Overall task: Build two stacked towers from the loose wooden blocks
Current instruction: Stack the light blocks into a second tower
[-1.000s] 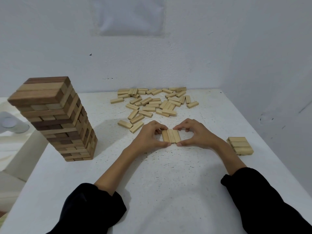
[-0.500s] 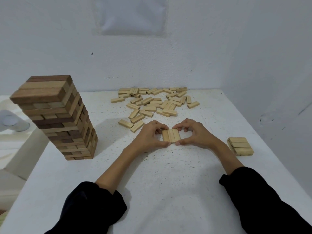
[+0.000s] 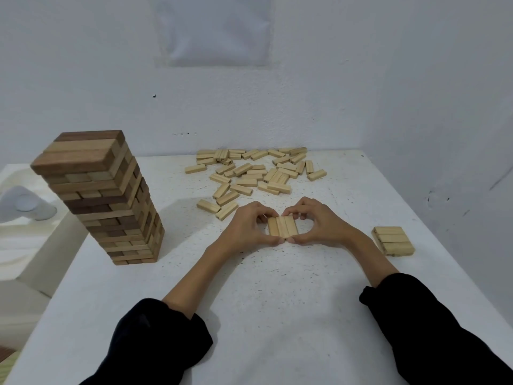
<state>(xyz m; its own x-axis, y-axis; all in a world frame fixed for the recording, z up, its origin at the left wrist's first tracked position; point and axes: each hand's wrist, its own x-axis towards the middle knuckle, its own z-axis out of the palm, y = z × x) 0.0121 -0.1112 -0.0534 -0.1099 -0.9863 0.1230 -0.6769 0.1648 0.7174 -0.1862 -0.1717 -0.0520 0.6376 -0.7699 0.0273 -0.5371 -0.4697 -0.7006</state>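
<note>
1 white table [image 3: 277,315] carries everything. On its left side stands the tall tower [image 3: 105,201], built of mixed dark and pale blocks laid crosswise layer by layer, apparently finished and set well apart from the work so a stray elbow is unlikely to reach it. Toward the far edge lie the loose blocks [image 3: 258,176], pale and scattered flat, within easy reach as stock for the second build.

Nearer the person, at the table's middle, the left hand [image 3: 247,229] and the right hand [image 3: 319,226] mirror each other, fingers curled over the far end and thumbs meeting at the near end of the row of 3 blocks [image 3: 282,226]. Both hands grip that row, squeezing it from the sides and ends; I judge this is to square the 3 pieces flush into 1 tight layer before it is used. The row lies flat on the table, touching nothing else.

Off to the right sits the low stack [image 3: 392,240], 3 blocks across on top. Whether a layer lies beneath I cannot tell for sure. It looks like the base of the second tower, so the squared row probably belongs crosswise on it.
</note>
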